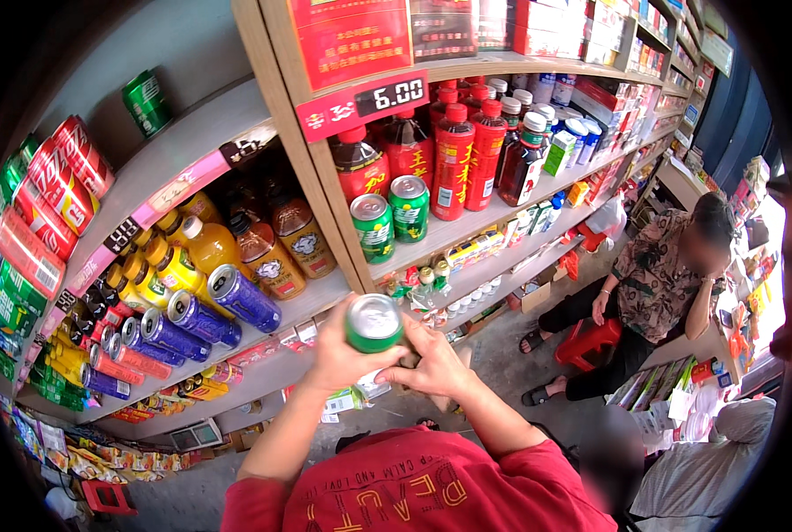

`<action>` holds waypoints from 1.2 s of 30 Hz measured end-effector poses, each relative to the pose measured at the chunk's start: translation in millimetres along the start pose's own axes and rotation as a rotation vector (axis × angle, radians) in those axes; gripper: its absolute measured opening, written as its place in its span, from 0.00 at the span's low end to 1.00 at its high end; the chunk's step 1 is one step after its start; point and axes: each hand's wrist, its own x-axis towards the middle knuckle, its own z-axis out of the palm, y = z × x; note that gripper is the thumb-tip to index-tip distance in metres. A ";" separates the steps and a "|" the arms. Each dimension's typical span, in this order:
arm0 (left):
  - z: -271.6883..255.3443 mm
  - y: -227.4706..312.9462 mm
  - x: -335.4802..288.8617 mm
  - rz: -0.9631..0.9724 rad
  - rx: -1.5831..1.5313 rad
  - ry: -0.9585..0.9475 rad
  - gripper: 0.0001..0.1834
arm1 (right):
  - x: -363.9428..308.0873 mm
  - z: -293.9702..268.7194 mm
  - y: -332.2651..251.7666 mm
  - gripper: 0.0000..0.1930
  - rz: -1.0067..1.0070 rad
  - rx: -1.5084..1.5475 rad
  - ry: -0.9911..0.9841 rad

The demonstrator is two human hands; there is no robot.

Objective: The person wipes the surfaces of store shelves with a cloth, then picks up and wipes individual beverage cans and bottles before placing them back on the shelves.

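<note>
left hand (338,355) and right hand (427,359) raised together in front of the shelves, both on one green drink can (374,323), silver top facing the camera. left fingers (336,312) curled round the can's left side, holding it. right fingers (407,326) lie along its right side and under it, narrow, touching the can; whether they grip it fully cannot be told. can sits between the two sets of fingers, upright.

just above the fingers: two more green cans (392,218) standing on a wooden shelf (467,226), beside red bottles (463,160) with red caps. above and left of the left fingers: purple cans (208,309) lying on their sides, yellow bottles (170,264) behind them, amber bottles (285,244) next to those.

well to the right of the right fingers: a person seated on a red stool (591,341), patterned shirt, one hand at the head
</note>
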 end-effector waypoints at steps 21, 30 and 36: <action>-15.5 48.7 54.6 0.279 0.230 -0.079 0.23 | 78.8 -120.1 80.8 0.30 0.033 -0.019 0.554; -68.7 14.1 -35.3 0.013 0.032 0.134 0.17 | 154.8 -105.7 -4.4 0.33 -0.044 -0.093 0.216; -78.5 -8.2 -61.1 -0.041 0.007 0.156 0.16 | 189.1 -78.4 -9.5 0.30 0.013 -0.346 0.157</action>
